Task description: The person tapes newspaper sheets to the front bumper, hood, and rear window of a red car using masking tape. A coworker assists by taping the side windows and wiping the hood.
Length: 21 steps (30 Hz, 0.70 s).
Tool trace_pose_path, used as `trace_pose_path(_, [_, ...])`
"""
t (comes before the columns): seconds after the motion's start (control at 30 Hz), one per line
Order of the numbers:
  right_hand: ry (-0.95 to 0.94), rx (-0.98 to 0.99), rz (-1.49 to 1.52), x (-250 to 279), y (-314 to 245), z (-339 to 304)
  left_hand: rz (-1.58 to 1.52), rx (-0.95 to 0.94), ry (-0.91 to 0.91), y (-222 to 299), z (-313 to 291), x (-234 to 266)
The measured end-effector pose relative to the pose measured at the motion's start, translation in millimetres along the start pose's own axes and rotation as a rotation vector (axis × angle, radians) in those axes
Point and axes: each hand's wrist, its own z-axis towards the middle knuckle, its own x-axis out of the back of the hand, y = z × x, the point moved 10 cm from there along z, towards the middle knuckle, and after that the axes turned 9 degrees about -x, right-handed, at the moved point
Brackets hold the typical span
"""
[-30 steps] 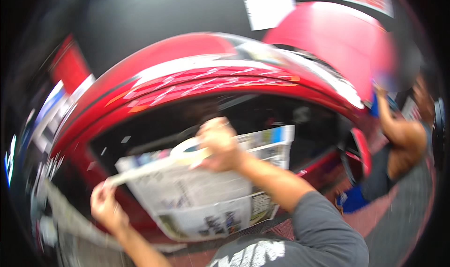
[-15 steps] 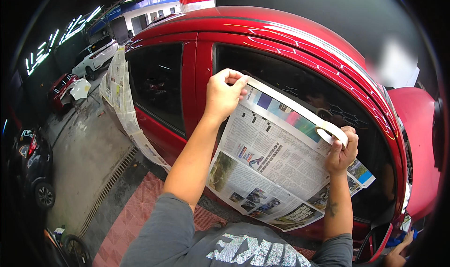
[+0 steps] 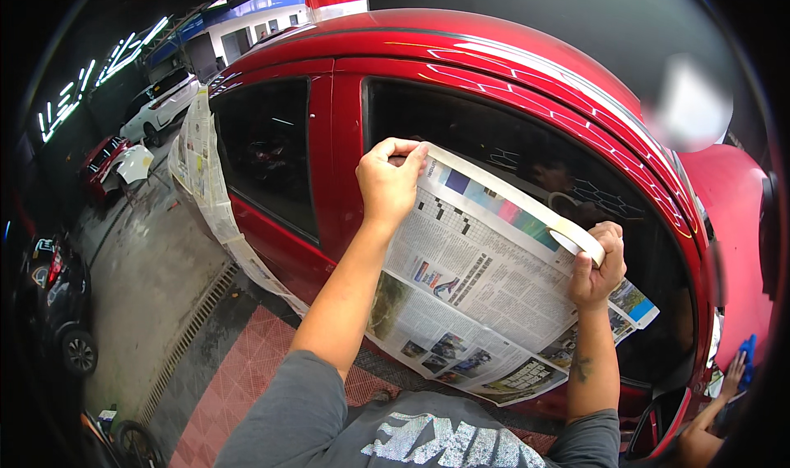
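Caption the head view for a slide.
Left hand and right hand hold pale tape along the upper edge of a newspaper beside a red car.

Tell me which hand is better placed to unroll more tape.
Probably the right hand: it grips the tape roll, while the left hand pinches the far end of the tape strip near a corner of the newspaper.

A dark grey T-shirt (image 3: pixel 350 439) with short sleeves (image 3: pixel 284 410) bears big, speckled silvery letters (image 3: pixel 444 440) across its front, and a small dark tattoo (image 3: pixel 583 369) marks the right forearm (image 3: pixel 596 345).
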Motion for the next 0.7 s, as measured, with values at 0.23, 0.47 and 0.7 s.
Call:
trace_pose_path(0.23, [0.021, 0.002, -0.013, -0.1, -4.4, 1.7, 0.040, -0.037, -0.016, -4.9, 5.6, 0.5])
trace_pose_path(0.47, [0.012, 0.007, -0.041, -1.5, -6.0, 2.7, 0.365, -0.345, 0.240, 30.9, 0.6, 43.6])
trace_pose_path(0.7, [-0.056, -0.120, -0.020, 6.7, -8.5, 11.2, 0.624, -0.752, -0.221, 18.5, -67.2, -54.4])
